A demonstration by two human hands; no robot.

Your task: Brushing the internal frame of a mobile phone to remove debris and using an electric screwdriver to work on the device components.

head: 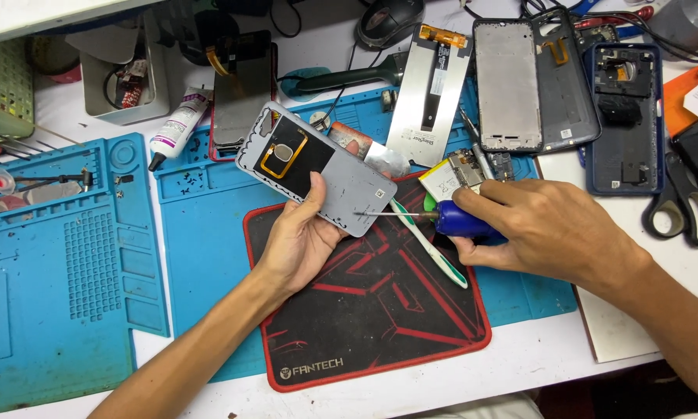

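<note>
My left hand (306, 233) holds a grey phone back cover (318, 171) tilted above a black and red mat (364, 310), inner side up, with a gold-edged flex part on it. My right hand (543, 225) grips a blue-handled screwdriver (454, 219). Its thin metal tip points left and touches the cover's lower right edge. A white and green toothbrush (430, 252) lies on the mat under the screwdriver.
Blue silicone work mats (62, 256) cover the left and centre. Phone frames and back covers (508, 85), a screen panel (430, 93), a glue tube (177, 128), scissors (679, 206), a mouse (388, 19) and a grey bin (124, 81) crowd the back.
</note>
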